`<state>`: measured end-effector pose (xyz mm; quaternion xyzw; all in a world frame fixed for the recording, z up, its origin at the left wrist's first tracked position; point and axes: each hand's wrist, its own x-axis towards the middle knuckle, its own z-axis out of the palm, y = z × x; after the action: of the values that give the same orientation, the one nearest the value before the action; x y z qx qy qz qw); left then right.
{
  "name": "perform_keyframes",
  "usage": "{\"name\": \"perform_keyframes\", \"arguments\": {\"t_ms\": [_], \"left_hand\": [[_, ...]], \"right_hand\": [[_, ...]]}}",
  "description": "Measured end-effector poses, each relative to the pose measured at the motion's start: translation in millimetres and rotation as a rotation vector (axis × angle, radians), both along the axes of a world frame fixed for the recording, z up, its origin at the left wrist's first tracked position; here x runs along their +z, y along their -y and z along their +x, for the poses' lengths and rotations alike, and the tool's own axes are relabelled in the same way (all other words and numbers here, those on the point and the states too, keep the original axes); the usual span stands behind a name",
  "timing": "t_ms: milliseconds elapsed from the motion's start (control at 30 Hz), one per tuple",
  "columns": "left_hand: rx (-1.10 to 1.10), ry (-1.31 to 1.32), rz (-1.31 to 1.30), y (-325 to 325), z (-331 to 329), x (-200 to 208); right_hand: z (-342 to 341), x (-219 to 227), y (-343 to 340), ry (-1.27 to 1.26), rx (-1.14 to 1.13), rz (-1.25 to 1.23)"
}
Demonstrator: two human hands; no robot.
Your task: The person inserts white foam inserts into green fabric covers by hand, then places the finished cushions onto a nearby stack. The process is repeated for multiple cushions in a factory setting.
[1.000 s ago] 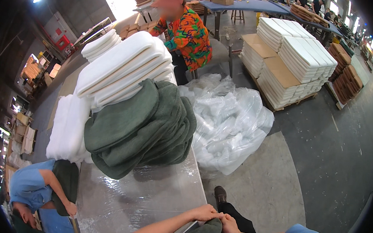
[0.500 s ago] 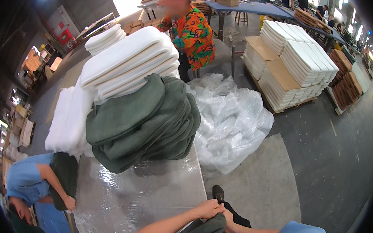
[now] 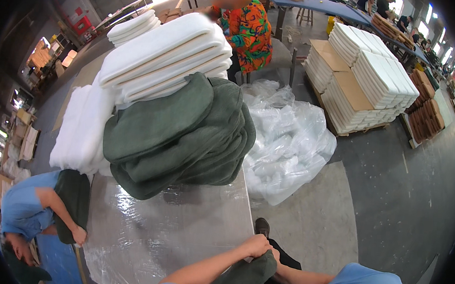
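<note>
A dark green fabric cushion cover [image 3: 244, 279] lies against my body at the near edge of the table. My left hand [image 3: 255, 246] is closed on its upper edge, a bit of white showing beside the fingers. Close beside it, my right hand [image 3: 277, 257] is closed on the same edge, its fingers partly hidden behind the cloth. Beyond my hands, a heap of similar green covers [image 3: 180, 133] rests on the plastic-wrapped table [image 3: 164, 217]. Behind that heap rises a stack of white padded cushions [image 3: 154, 52].
On the left, a co-worker in blue [image 3: 30, 202] holds another green piece [image 3: 72, 205]. Someone in a bright patterned shirt [image 3: 253, 35] sits behind the cushions. A clear plastic bag [image 3: 291, 141] bulges beside the table. Further right stands a pallet of white cushions [image 3: 382, 79].
The view has tilted and shifted slightly. Both my hands stay together on the green cover, which shows a little more of its surface. The co-worker at left is still bent over.
</note>
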<state>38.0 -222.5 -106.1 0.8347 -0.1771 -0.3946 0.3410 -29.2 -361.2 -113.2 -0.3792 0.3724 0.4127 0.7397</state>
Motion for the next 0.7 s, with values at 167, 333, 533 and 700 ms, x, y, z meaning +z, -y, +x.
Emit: {"name": "perform_keyframes", "arguments": {"t_ms": [167, 333, 533, 700], "left_hand": [[0.015, 0.176, -0.082, 30, -6, 10], [0.094, -0.041, -0.104, 61, 0, 0], [0.145, -0.003, -0.100, 58, -11, -35], [0.169, -0.130, -0.059, 59, -8, -31]], "right_hand": [[-9, -2, 13, 0.014, 0.006, 0.021], [-11, -6, 31, 0.024, 0.000, 0.028], [-23, -25, 53, -0.034, 0.011, 0.031], [-36, -45, 61, -0.118, -0.048, 0.016]]}}
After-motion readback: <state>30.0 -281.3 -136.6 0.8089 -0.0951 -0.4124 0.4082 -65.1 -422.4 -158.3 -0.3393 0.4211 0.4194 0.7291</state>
